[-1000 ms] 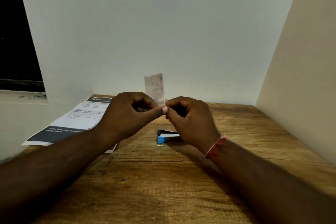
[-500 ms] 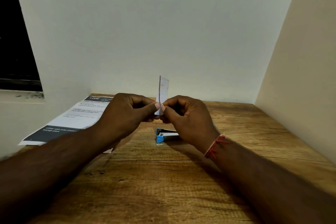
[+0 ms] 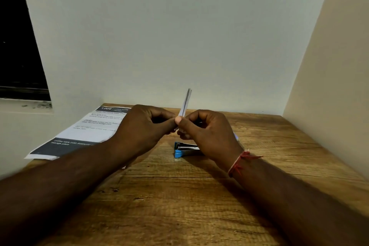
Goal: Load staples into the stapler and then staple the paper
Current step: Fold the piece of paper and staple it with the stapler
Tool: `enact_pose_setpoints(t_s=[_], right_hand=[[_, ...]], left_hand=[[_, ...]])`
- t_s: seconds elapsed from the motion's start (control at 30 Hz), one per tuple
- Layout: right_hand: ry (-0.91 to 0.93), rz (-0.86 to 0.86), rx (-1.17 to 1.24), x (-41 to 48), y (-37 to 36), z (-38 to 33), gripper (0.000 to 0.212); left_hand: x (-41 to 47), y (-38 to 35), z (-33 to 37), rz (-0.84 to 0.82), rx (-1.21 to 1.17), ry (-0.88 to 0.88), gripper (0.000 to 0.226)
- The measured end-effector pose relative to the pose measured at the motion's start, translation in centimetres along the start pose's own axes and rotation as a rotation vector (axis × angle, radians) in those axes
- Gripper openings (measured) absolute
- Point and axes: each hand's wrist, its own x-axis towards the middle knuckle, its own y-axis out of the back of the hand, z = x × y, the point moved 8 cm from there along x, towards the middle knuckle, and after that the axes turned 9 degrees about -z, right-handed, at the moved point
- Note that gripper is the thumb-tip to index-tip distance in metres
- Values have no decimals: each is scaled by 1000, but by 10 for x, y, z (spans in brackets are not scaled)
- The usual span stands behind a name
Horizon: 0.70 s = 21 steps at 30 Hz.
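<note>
Pinching slip (image 3: 186, 102), hands (image 3: 139, 128) (stapler (image 3: 184, 151) beneath)

dim warm light | wide-angle edge bending | forearms blurred, shadowed

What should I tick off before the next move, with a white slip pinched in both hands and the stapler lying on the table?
1. Left hand pinches the white slip: ok.
2. Right hand pinches the same slip, which stands upright and edge-on to the camera: ok.
3. Stapler lies on the table just below the right hand: ok.
4. Staples inside the stapler: cannot tell.
5. A hand free to pick up the stapler: not ok, both are busy.
6. Printed sheet lies flat at the table's left side: ok.
</note>
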Motion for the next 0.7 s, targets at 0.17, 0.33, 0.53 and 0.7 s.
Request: enact_pose_setpoints(t_s=[0.17, 0.33, 0.53, 0.7], right_hand=[[-1, -4, 25, 2, -3, 1, 17], [-20, -14, 48, 3, -6, 3, 13], [6, -8, 36, 3, -6, 1, 11], [28, -6, 47, 2, -5, -1, 14]], left_hand=[[0, 0, -2, 15, -10, 9, 11], [2, 1, -3, 41, -15, 0, 7], [3, 0, -4, 50, -60, -9, 5], [2, 1, -3, 61, -86, -14, 6]])
